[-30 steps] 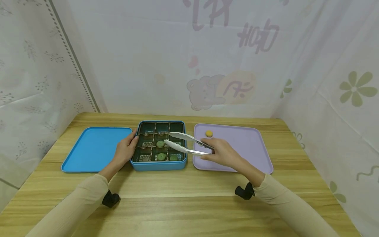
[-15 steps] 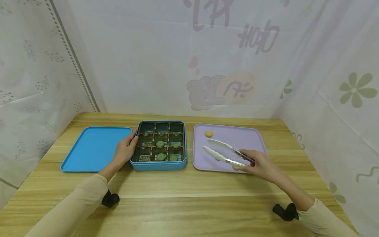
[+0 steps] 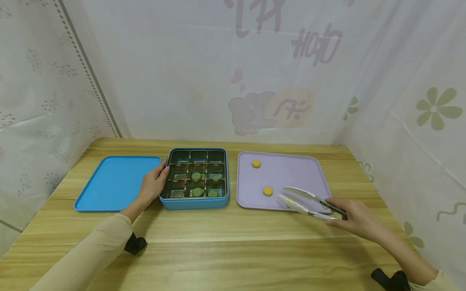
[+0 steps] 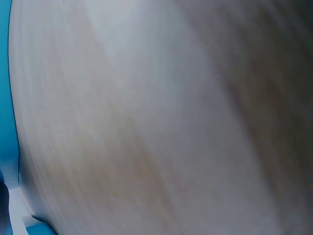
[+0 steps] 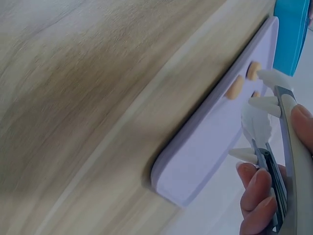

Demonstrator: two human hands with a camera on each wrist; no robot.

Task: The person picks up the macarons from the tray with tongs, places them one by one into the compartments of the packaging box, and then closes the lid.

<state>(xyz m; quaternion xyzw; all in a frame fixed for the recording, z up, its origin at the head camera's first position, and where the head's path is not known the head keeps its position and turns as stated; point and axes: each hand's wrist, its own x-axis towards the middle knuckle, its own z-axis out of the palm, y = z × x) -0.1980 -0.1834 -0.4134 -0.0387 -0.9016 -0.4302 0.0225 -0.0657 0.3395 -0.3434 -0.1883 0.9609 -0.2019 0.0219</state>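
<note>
My right hand (image 3: 358,218) grips metal tongs (image 3: 313,205) with pale scalloped tips. The tongs are spread, their tips low over the front of the lilac tray (image 3: 302,169). Between them shows a yellow round cookie (image 3: 291,199), partly hidden by the lower tip. Two more yellow cookies (image 3: 267,191) lie on the tray, one nearer the back left. My left hand (image 3: 153,184) rests against the left side of a blue box (image 3: 194,204) with a dark divided insert. Several green round cookies (image 3: 196,176) sit in its middle and front compartments.
A blue tray-like lid (image 3: 116,182) lies left of the box. All stand on a wooden table (image 3: 218,250), with a printed white curtain (image 3: 182,81) behind. The left wrist view shows mostly blurred tabletop (image 4: 122,122).
The tongs have moved right from over the box to the lilac tray's front, uncovering a green cookie in the middle right compartment. The left hand has stayed at the box.
</note>
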